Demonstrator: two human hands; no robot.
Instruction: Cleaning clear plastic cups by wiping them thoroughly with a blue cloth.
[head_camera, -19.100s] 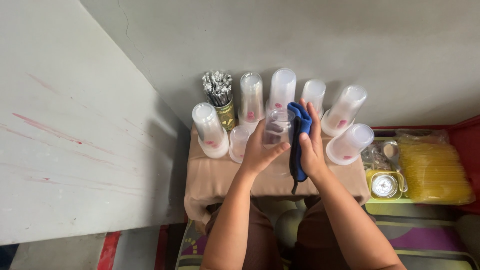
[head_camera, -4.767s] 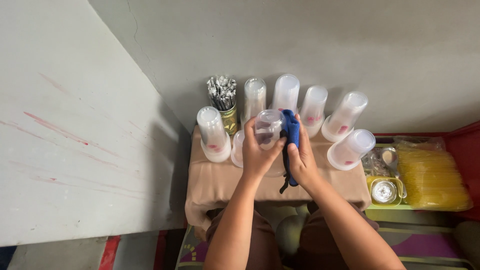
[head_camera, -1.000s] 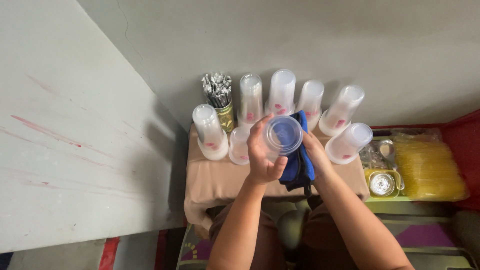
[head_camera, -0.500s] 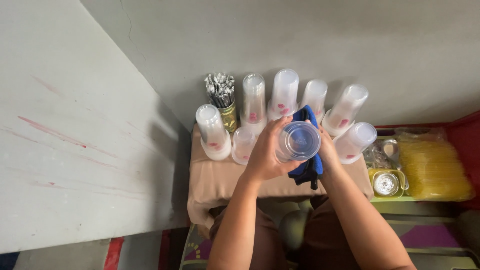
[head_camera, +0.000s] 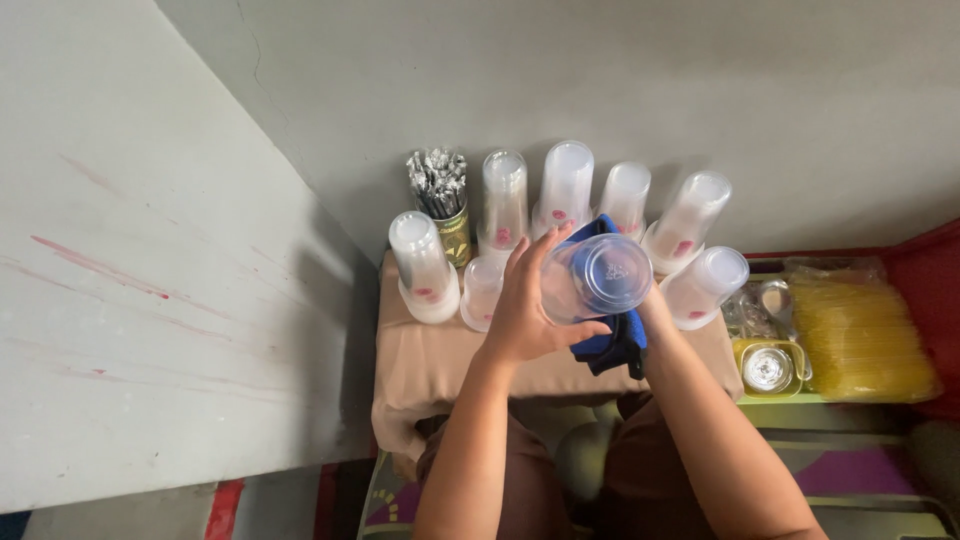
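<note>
**Cup in your left hand, base toward you, cloth behind it**

Your left hand (head_camera: 525, 315) is wrapped around a clear plastic cup (head_camera: 597, 277), fingers curled over its side wall, thumb under it. That's a firm grasp, not a loose touch.

Cup position: lifted off the table (head_camera: 430, 365), held above its middle, roughly level with the back row of cups.

Long axis: it runs more or less along your line of sight. The round base faces up at the camera and the mouth points down and away. So the axis is close to vertical, tipped slightly to the right.

Your right hand (head_camera: 650, 305) is almost fully hidden behind the cup and the blue cloth (head_camera: 612, 340). Only the wrist and forearm show clearly. It seems to be clutching the cloth, which bunches under and behind the cup and touches it, but I cannot tell the finger grip for certain.

Which hand is nearer: both are at the cup. Left is on the wall from the left side; right comes in from below right with the cloth.

Around it:
- Upside-down clear cups stand along the back edge of the table and at its left and right ends.
- A tin of wrapped straws (head_camera: 440, 195) sits at the back left corner.
- A stack of yellow lids (head_camera: 862, 340) lies in a tray just off the right edge.
</note>
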